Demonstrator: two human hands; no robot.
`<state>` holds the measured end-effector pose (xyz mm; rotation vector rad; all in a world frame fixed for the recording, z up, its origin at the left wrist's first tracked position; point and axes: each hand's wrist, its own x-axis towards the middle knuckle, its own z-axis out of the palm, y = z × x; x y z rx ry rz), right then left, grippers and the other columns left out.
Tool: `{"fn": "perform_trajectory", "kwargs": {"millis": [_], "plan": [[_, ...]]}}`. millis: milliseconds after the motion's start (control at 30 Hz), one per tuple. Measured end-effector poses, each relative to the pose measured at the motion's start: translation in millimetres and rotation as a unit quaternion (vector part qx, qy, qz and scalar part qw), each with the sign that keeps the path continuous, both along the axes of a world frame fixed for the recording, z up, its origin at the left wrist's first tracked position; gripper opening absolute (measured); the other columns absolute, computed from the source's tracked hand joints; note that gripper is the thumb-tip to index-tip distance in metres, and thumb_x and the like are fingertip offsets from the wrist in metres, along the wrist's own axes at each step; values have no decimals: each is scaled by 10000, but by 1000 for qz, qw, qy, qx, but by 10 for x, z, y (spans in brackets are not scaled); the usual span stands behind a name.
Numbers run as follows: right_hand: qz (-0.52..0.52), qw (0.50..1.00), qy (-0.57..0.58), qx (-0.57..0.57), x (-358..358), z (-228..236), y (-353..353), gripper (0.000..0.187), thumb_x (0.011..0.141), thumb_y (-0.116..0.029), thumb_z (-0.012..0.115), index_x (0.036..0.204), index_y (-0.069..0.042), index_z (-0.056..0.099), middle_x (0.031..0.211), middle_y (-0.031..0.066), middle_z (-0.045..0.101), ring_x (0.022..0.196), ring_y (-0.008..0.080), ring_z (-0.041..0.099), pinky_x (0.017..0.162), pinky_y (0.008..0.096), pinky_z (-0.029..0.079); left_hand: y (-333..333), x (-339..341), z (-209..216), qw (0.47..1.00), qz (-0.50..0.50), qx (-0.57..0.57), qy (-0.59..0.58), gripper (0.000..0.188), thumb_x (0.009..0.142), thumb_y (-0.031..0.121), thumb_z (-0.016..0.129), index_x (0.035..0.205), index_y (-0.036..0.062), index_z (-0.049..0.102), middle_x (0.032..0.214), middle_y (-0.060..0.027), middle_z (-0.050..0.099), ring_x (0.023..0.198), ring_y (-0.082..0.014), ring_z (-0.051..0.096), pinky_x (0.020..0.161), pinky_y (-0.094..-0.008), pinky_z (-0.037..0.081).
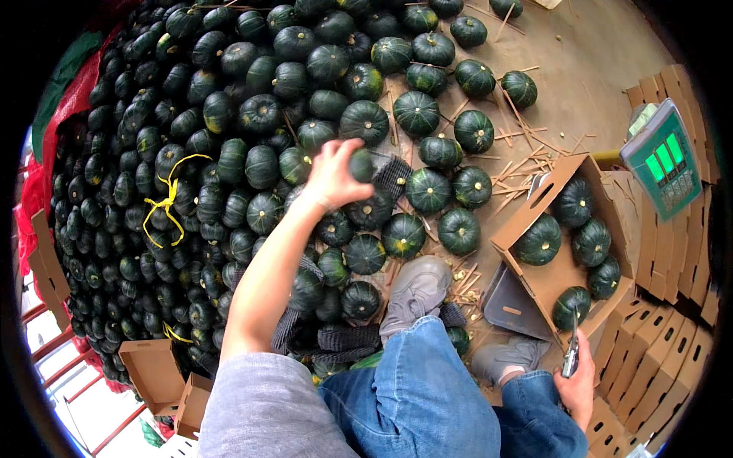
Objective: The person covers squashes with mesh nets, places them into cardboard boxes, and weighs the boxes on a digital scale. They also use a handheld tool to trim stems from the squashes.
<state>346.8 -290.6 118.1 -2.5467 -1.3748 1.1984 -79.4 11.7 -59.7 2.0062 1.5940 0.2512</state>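
My left hand point(330, 177) is stretched out over the edge of a big heap of dark green kabocha squashes. Its thumb and fingers curve round a small kabocha squash point(361, 165), which looks slightly blurred. At the lower right, my right hand point(579, 385) grips a pair of metal pruning shears point(570, 359). Their narrow tip points up against a squash point(571, 307) at the near end of an open cardboard box point(508, 230). Several more squashes sit in that box, along its right side and toward its far end.
A green scale display point(666, 162) with lit digits stands beyond the box, whose near part rests by a grey scale platform point(510, 301). Stacked flat cartons point(649, 359) line the right. Cut stems point(527, 164) litter the floor. Yellow twine point(169, 202) lies on the heap.
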Motion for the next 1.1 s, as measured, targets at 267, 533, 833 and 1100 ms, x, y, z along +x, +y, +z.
{"fn": "perform_trajectory", "kwargs": {"millis": [267, 533, 833, 1100], "plan": [[21, 1000, 12, 4, 58, -39, 22, 780, 619, 36, 625, 1354, -34, 376, 1201, 213, 542, 1122, 371, 535, 965, 374, 417, 305, 184, 613, 899, -223, -294, 238, 500, 728, 418, 650, 1047, 33, 650, 966, -208, 651, 863, -330, 634, 811, -406, 504], [44, 998, 21, 42, 53, -73, -5, 773, 623, 27, 625, 1353, -11, 371, 1188, 226, 542, 1107, 373, 543, 952, 377, 424, 756, 786, -618, 929, -13, 91, 359, 912, 573, 233, 822, 1360, 337, 374, 1444, -72, 287, 1303, -429, 275, 859, -589, 456], [10, 999, 37, 12, -12, -69, 90, 766, 625, 26, 635, 1347, -18, 384, 1181, 218, 535, 1121, 360, 532, 949, 379, 424, 276, 198, -317, 604, 158, -398, -672, 783, 672, 415, 695, 1322, 77, 421, 1333, -191, 438, 1136, -379, 520, 952, -613, 427], [34, 996, 3, 85, 128, 29, -158, 723, 655, 5, 627, 1342, -33, 404, 1227, 220, 526, 1150, 377, 521, 966, 384, 422, -268, 965, 294, 401, 5, -425, -811, 944, 653, 493, 701, 1390, 41, 321, 1360, -277, 383, 1173, -506, 456, 849, -643, 483]]}}
